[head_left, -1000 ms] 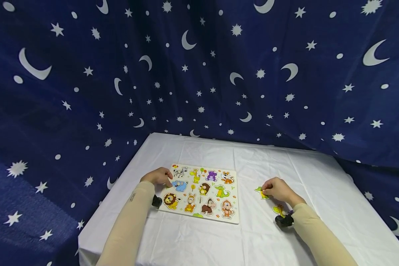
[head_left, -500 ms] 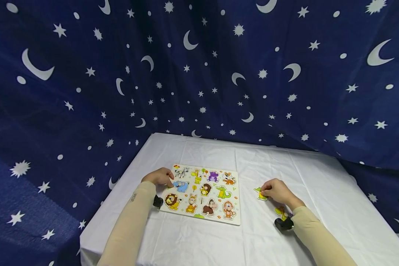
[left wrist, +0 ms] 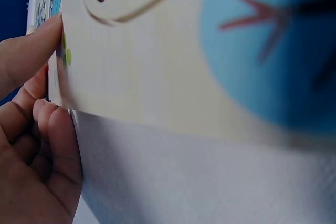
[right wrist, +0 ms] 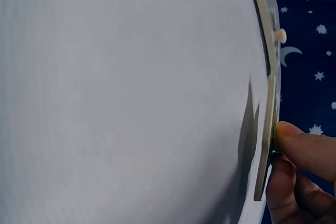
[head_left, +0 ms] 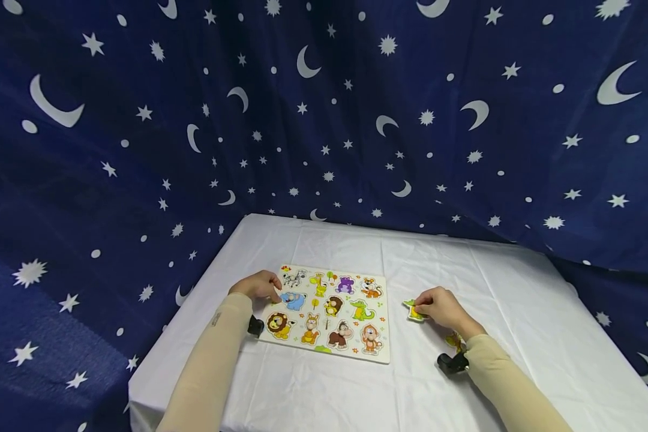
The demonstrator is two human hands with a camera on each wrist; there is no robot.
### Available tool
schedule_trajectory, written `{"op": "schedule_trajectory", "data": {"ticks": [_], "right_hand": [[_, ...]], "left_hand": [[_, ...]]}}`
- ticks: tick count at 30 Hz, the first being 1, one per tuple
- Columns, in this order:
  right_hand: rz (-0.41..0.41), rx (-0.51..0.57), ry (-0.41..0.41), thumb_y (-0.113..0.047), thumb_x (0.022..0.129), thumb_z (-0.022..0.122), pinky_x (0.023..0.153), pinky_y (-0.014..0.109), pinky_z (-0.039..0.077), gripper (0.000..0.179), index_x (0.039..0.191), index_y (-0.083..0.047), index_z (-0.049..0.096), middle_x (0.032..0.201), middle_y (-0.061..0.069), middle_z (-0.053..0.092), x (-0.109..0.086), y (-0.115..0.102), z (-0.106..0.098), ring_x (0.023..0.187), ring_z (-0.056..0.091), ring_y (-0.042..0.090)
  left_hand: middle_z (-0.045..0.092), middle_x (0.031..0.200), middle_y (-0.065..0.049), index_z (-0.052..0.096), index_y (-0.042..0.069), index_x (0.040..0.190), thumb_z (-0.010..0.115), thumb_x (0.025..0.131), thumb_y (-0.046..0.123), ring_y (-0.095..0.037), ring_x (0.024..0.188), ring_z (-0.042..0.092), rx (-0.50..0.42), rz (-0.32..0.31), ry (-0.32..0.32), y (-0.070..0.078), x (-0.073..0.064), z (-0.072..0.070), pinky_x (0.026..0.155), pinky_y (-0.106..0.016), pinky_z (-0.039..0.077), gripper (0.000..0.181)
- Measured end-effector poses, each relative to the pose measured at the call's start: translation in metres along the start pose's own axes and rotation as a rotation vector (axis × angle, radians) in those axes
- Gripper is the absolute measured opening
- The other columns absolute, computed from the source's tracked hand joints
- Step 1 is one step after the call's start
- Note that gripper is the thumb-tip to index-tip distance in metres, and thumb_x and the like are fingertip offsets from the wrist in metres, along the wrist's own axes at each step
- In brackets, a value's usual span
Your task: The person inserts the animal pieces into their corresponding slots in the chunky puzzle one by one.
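Note:
My left hand [head_left: 256,286] holds the left edge of an animal puzzle board [head_left: 345,355]. In the left wrist view the thumb [left wrist: 26,59] lies on the printed face and the other fingers [left wrist: 64,140] curl in at the board's edge. To the right of the board, my right hand [head_left: 444,310] pinches a green and yellow crocodile puzzle piece [head_left: 410,308]. The right wrist view shows this piece [right wrist: 266,140] edge-on, raised above the cloth with its shadow beside it. Part of it is covered by the fingers.
A yellow giraffe puzzle piece [head_left: 453,341] lies near my right wrist, partly hidden by the wrist camera [head_left: 451,363]. A small knob [right wrist: 282,35] stands up from the board in the right wrist view. White cloth [head_left: 313,396] covers the table; a star-patterned curtain [head_left: 324,120] hangs behind it.
My right hand has moved a little left and up, toward the board, and has raised the crocodile puzzle piece off the cloth. My left hand stays at the board's edge.

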State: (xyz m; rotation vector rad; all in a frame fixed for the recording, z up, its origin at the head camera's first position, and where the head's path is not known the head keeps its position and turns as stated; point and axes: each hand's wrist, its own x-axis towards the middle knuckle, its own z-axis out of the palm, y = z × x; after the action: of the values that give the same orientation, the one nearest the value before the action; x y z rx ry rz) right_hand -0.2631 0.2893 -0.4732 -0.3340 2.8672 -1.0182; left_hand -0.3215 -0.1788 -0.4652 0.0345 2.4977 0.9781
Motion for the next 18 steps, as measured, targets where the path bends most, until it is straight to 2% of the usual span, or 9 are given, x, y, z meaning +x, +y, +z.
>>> {"op": "schedule_trajectory", "data": {"ticks": [4, 18], "right_hand": [[0.026, 0.011, 0.015, -0.004, 0.086, 0.074, 0.059, 0.022, 0.047, 0.004, 0.089, -0.001, 0.076, 0.084, 0.006, 0.074, -0.001, -0.004, 0.003, 0.072, 0.058, 0.011], [0.001, 0.03, 0.006, -0.007, 0.087, 0.075, 0.058, 0.025, 0.048, 0.004, 0.088, -0.004, 0.077, 0.083, 0.005, 0.074, 0.006, -0.014, 0.006, 0.069, 0.06, 0.012]], "left_hand": [[0.052, 0.096, -0.004, 0.063, 0.008, 0.099, 0.081, 0.08, 0.007, -0.021, 0.092, 0.047, -0.011, 0.004, -0.008, 0.0, -0.001, 0.0, 0.079, -0.032, 0.038, 0.027], [0.053, 0.098, -0.004, 0.063, 0.009, 0.1, 0.082, 0.08, 0.01, -0.021, 0.093, 0.047, -0.001, 0.003, -0.023, 0.001, -0.002, -0.002, 0.081, -0.033, 0.038, 0.028]]}}
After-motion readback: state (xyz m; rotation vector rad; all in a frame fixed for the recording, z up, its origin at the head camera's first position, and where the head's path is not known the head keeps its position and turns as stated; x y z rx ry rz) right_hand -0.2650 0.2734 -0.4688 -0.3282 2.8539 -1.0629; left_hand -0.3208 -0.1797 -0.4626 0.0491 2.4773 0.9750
